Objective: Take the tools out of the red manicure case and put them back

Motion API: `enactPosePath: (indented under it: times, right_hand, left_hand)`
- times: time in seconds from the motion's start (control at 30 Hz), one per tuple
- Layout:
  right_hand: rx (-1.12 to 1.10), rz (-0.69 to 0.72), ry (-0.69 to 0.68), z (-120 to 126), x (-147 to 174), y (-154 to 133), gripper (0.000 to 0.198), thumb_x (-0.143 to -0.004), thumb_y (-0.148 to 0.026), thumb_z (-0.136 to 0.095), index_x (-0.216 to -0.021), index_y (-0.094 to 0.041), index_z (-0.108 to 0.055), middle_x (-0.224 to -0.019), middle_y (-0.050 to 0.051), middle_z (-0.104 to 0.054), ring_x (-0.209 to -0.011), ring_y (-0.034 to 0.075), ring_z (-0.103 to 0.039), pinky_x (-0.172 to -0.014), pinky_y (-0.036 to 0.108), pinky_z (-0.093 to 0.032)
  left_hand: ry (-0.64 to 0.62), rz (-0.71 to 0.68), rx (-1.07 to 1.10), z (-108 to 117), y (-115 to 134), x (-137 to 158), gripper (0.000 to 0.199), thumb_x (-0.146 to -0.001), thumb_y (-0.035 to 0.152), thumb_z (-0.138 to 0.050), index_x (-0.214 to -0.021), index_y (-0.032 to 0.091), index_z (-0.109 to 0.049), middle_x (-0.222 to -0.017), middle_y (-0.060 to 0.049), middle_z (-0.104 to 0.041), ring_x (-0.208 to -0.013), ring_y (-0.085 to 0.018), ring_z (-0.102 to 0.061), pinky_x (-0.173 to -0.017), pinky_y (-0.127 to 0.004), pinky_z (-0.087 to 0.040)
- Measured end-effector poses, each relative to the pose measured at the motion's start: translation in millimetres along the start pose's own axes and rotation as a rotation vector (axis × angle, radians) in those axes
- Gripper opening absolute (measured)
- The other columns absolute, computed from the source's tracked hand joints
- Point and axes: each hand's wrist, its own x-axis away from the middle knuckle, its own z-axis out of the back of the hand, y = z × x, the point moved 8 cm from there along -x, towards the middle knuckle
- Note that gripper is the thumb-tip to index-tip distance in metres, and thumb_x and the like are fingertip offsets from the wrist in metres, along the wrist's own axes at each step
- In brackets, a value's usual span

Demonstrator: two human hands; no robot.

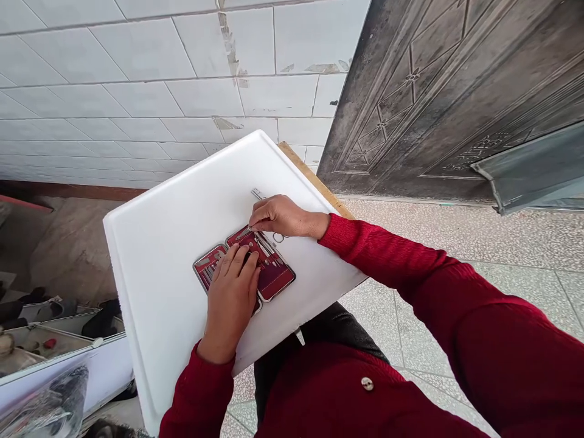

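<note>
A red manicure set case (277,283) lies unfolded on a white tabletop (164,255), with several slim metal tools in both halves. My left hand (232,291) rests across the middle of the case, its fingers stretched out and covering part of both halves. At the far edge of the right half, my right hand (286,215) pinches a small metal manicure tool (243,233); its exact kind is too small to tell. Scissor-like finger loops (278,237) show beside the right wrist. Just beyond the right hand lies a flat silver piece (257,193), partly hidden by it.
A wooden edge (314,179) shows past the tabletop's far right side. Behind stand a white tiled wall (137,55) and a dark patterned door (410,91). At lower left are a divided container (55,359) with assorted items and a clear plastic bag (50,401).
</note>
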Motion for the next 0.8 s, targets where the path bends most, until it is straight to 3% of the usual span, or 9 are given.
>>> enactPosePath:
  times: [0.23,0.47,0.63,0.7,0.8]
  right_hand:
    - [-0.028,-0.039,0.000,-5.4,-2.1,5.4,0.010,-0.094,-0.019,-0.074,-0.089,-0.019,-0.082,-0.088,0.001,-0.074,-0.082,0.015,-0.066,-0.073,0.027,-0.041]
    - [0.167,-0.012,-0.059,-7.8,-2.9,-8.3,0.021,-0.097,-0.016,-0.066,-0.082,-0.021,-0.079,-0.089,0.002,-0.072,-0.088,0.017,-0.066,-0.070,0.029,-0.036]
    - [0.178,-0.037,-0.076,-6.5,-3.2,-12.6,0.016,-0.097,-0.018,-0.067,-0.087,-0.020,-0.079,-0.090,0.002,-0.072,-0.085,0.017,-0.063,-0.068,0.029,-0.033]
    - [0.148,-0.098,-0.024,3.3,-3.0,-7.8,0.011,-0.096,-0.019,-0.069,-0.095,-0.020,-0.080,-0.092,0.002,-0.072,-0.081,0.016,-0.062,-0.069,0.028,-0.034]
    - [0.175,-0.280,0.165,31.4,0.1,8.6,0.014,-0.100,-0.022,-0.065,-0.101,-0.018,-0.078,-0.098,0.004,-0.074,-0.082,0.016,-0.062,-0.071,0.028,-0.035]
  left_hand:
    - [0.018,-0.008,-0.007,-0.3,0.5,0.7,0.033,-0.110,0.027,-0.049,-0.135,0.018,-0.068,-0.144,-0.014,-0.070,-0.142,-0.035,-0.060,-0.114,-0.055,-0.054]
    - [0.001,-0.001,0.006,-2.1,-1.3,0.6,0.034,-0.110,0.028,-0.049,-0.136,0.019,-0.069,-0.145,-0.014,-0.069,-0.143,-0.035,-0.059,-0.115,-0.057,-0.053]
    - [0.039,-0.026,-0.019,-0.9,-1.3,1.5,0.033,-0.110,0.027,-0.050,-0.136,0.018,-0.068,-0.144,-0.014,-0.070,-0.141,-0.034,-0.061,-0.114,-0.055,-0.054]
    - [0.069,-0.048,-0.036,0.6,-0.1,2.0,0.033,-0.110,0.026,-0.050,-0.135,0.017,-0.068,-0.143,-0.015,-0.071,-0.140,-0.034,-0.062,-0.113,-0.053,-0.055]
    - [0.087,-0.052,-0.058,1.4,-0.7,2.4,0.033,-0.109,0.026,-0.050,-0.136,0.018,-0.068,-0.142,-0.014,-0.071,-0.139,-0.034,-0.063,-0.111,-0.052,-0.056]
